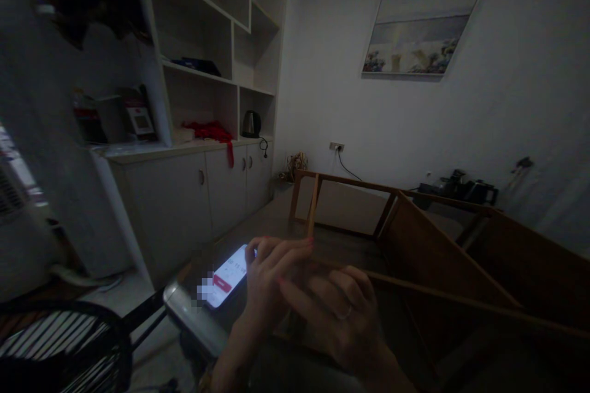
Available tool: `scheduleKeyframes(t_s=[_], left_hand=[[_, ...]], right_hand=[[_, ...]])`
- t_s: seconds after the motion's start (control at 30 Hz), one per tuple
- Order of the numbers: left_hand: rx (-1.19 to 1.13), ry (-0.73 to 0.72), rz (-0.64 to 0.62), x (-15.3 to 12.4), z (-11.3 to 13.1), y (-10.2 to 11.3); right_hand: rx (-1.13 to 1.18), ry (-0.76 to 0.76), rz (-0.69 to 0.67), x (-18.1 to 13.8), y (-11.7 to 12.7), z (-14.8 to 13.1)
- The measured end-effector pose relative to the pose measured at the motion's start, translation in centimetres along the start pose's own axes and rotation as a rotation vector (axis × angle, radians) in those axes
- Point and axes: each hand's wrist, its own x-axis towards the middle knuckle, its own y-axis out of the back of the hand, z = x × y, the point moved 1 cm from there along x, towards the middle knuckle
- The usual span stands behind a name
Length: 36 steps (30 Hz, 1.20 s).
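A brown wooden rack (428, 233), made of slim rails and slatted or flat panels, lies on its side on a table. My left hand (271, 267) is closed at the rack's near left corner, fingers bent over the spot where an upright bar (313, 206) meets the long front rail (396, 282). Close beside it is my right hand (341, 313), a ring on one finger, its index finger stretched toward my left palm and the others curled. Whatever its fingertips pinch is hidden. A lit phone (230, 276) with a red button lies left of my hands.
A black round-backed chair (64, 344) stands at lower left. White cabinets (184, 202) with shelves line the left wall, holding a kettle (251, 124) and red cloth (209, 131). Dark appliances (461, 186) sit behind the rack. A picture (421, 21) hangs above.
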Motion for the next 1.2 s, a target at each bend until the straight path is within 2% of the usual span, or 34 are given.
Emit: scheduleKeyframes(t_s=[0.3, 0.47, 0.67, 0.9, 1.2], left_hand=[[0.01, -0.034, 0.022, 0.17, -0.02, 0.18], [0.059, -0.01, 0.0, 0.06, 0.04, 0.07], [0.011, -0.019, 0.018, 0.08, 0.08, 0.05], [-0.006, -0.006, -0.016, 0.03, 0.04, 0.35], [-0.015, -0.031, -0.03, 0.14, -0.01, 0.55]], right_hand=[[0.166, 0.008, -0.08, -0.33, -0.94, 0.41], [0.194, -0.039, -0.072, -0.05, -0.79, 0.19], [0.203, -0.07, -0.07, 0.02, -0.73, 0.0], [0.35, -0.108, -0.054, 0.08, -0.83, 0.09], [0.286, -0.047, -0.042, 0.23, -0.45, 0.2]])
